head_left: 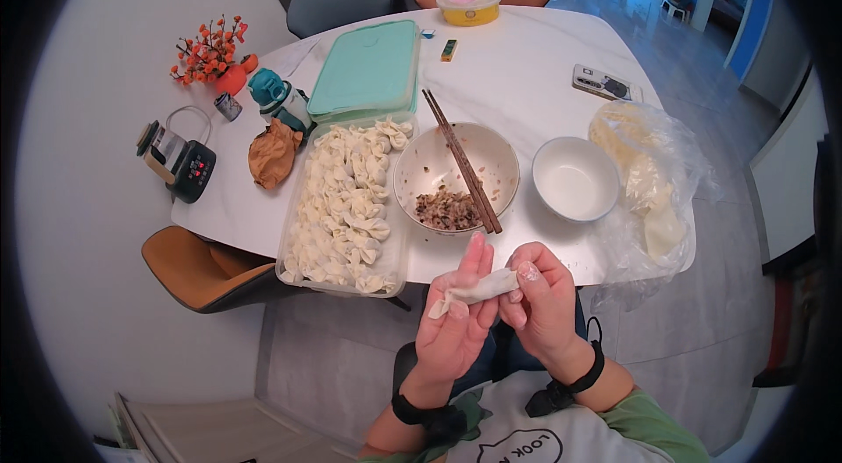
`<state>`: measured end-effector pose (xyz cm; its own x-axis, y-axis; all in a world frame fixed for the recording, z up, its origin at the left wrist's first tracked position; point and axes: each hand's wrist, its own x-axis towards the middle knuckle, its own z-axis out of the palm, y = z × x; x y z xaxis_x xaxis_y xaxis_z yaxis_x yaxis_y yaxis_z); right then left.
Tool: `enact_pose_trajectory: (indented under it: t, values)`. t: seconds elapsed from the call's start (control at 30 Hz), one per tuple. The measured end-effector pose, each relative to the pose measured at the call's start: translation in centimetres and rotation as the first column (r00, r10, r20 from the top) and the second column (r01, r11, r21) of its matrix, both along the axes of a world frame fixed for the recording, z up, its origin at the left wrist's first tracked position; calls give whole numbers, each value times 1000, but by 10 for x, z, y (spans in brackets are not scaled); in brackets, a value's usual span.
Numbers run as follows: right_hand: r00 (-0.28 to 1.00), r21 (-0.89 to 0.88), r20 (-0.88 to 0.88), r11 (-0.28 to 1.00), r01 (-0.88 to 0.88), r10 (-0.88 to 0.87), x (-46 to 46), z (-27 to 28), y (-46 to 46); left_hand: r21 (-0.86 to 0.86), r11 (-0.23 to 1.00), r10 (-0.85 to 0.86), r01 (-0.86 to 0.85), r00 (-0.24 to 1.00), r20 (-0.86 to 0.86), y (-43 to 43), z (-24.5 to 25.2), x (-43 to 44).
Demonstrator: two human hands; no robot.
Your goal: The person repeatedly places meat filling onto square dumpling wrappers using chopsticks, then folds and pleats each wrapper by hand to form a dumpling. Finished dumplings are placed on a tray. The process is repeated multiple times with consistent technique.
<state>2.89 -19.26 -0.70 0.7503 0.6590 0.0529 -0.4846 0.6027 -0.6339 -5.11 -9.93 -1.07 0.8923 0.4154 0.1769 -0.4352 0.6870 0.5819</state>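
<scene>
My left hand [457,321] and my right hand [543,298] hold a folded wonton [483,287] between them, just off the table's near edge. The left thumb pins one end against the fingers; the right thumb and fingers pinch the other end. Beyond my hands stands a large bowl [421,154] with some minced filling [447,209] at its bottom, and wooden chopsticks [464,164] lie across it. Left of it, a clear plastic container [399,266] holds rows of shaped wontons [342,213]. To the right are a white bowl [576,179] and dough wrappers [662,226] in a plastic bag [631,272].
A green lid [368,68] lies behind the container. Further left are a bottle [279,98], crumpled brown paper [273,154] and a small appliance [177,164]. A phone [606,83] and a lidded yellow tub [469,6] rest further back; chairs surround the table.
</scene>
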Motion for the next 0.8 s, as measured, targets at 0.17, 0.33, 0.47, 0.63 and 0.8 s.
enact_pose_trajectory:
  t: [0.17,0.33,0.47,0.63,0.8]
  values:
    - [952,76,-114,957,-278,286,8,2,2,-3,1000,1,0,970,243,15,-13,10]
    - [951,11,-15,951,-310,310,10,-7,2,-142,982,-88,127,964,250,21,-13,3]
    - [945,-146,309,987,-67,109,0,-13,3,-275,944,-251,185,941,-228,26,-3,-8]
    - [815,-134,579,989,58,31,-4,-14,-3,-222,961,-248,168,880,-405,26,17,-24]
    - [777,-244,612,970,8,147,-8,-16,-11,3,992,-112,126,890,-443,29,23,-29]
